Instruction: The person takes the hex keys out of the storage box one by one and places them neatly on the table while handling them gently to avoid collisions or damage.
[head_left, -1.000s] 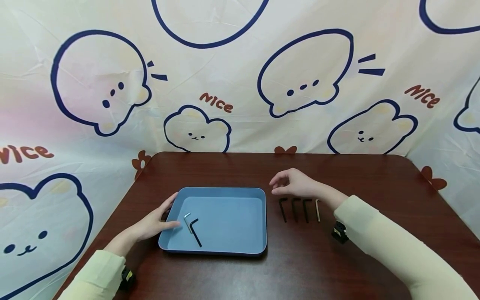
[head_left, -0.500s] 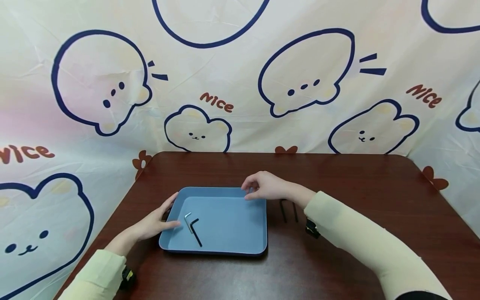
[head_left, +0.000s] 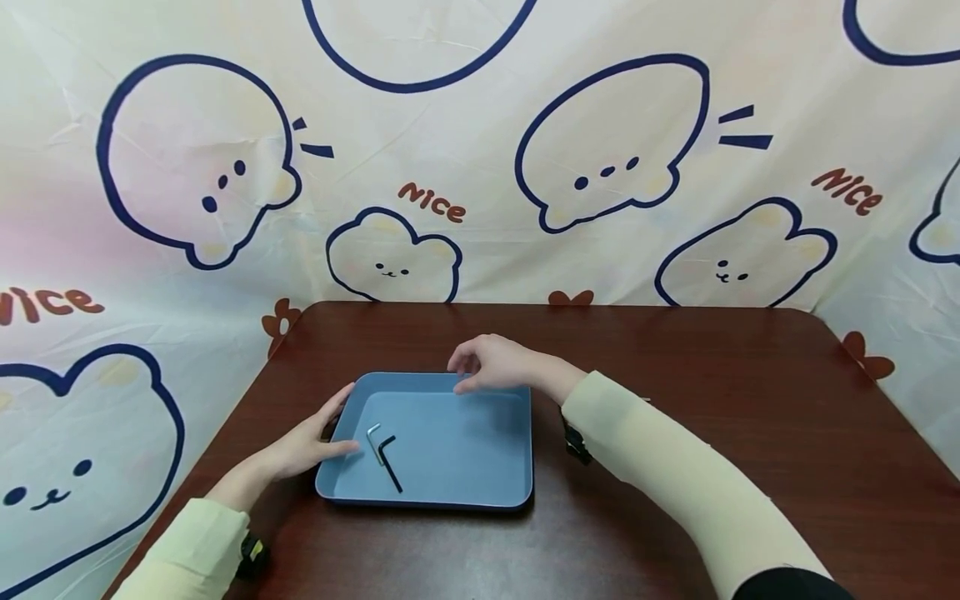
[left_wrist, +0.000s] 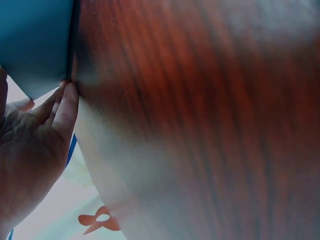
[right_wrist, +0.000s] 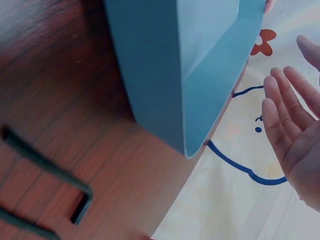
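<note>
My left hand [head_left: 303, 446] holds the left rim of a blue tray [head_left: 450, 492], its thumb over the wall and its fingers along the outside. In the left wrist view its fingertips touch the tray's wall. Inside the tray lie a silver hex key [head_left: 373, 442] and a black hex key [head_left: 390, 467], side by side at the left. Over the tray's far rim hovers my right hand [head_left: 495, 362], its fingers loosely bent with nothing between them. Below it, the right wrist view shows a black hex key [right_wrist: 50, 165] and part of another [right_wrist: 25, 223] on the table.
The dark wooden table [head_left: 675, 350] extends around the tray. Behind it hangs a cloth [head_left: 495, 275] with cartoon bears. My right sleeve [head_left: 652, 450] covers most of the table spot right of the tray, where a sliver of a silver key [head_left: 646, 399] shows.
My right hand has moved left, from above the row of hex keys to over the tray's far rim. The sleeve now hides most of that row. My left hand and the tray stay put.
</note>
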